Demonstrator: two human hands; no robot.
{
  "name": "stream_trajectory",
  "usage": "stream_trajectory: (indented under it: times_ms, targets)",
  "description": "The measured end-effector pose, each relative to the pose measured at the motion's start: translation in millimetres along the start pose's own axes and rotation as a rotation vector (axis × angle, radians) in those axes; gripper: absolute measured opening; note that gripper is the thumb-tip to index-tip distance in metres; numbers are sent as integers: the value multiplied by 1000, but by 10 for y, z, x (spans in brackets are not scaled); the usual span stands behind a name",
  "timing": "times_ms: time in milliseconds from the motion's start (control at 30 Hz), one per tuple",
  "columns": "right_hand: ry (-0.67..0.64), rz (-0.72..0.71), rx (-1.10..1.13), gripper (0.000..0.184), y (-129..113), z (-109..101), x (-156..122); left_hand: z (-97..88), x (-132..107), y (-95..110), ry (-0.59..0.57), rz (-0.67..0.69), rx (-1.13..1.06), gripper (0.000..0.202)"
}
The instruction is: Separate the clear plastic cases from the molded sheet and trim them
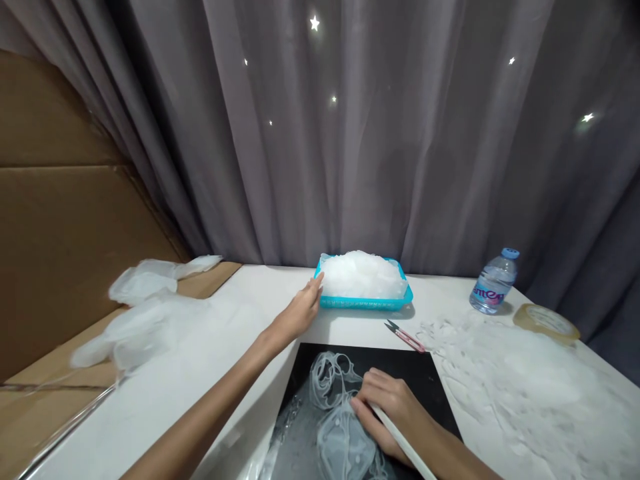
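My left hand reaches forward with its fingers stretched out, the fingertips touching the left end of a turquoise tray heaped with small clear plastic pieces. My right hand rests on a black mat near the table's front, closed round a thin white stick-like tool. Its fingers press on translucent plastic pieces and strips lying on the mat.
Small pink snips lie between tray and mat. A water bottle and a tape roll stand at the right, beside scattered plastic scraps. Clear bags and cardboard lie at the left. A curtain hangs behind.
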State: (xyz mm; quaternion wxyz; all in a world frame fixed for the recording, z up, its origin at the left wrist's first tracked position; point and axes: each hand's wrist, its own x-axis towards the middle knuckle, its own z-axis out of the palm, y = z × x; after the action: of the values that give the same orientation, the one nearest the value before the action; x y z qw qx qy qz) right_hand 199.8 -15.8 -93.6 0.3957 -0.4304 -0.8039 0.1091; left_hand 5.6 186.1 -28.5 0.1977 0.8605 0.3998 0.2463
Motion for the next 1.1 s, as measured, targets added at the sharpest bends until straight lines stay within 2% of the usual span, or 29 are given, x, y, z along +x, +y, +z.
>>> stream_trajectory:
  times_ms: [167,267,333,433,567,733,900,1100]
  targets:
    - [-4,-4,-8,26,15,18,-23,205,114,153,127,11,52,53]
    - [-4,-16,-14,25,32,29,-33,348,190,223,150,39,131,49]
    - [-4,-26,-22,24,44,33,-34,364,211,264,142,55,180,49]
    - [-11,-36,-31,24,50,30,-32,259,194,291,93,70,241,46]
    - [-11,-34,-24,24,40,28,-29,78,119,275,-33,78,285,52]
    - [-16,-39,-27,25,35,40,-42,1,57,323,-127,73,283,56]
    - [-29,-40,-39,24,42,28,-38,-57,84,399,-74,55,265,49]
    - [-13,-52,-36,25,14,-4,-18,-105,177,336,41,50,152,46]
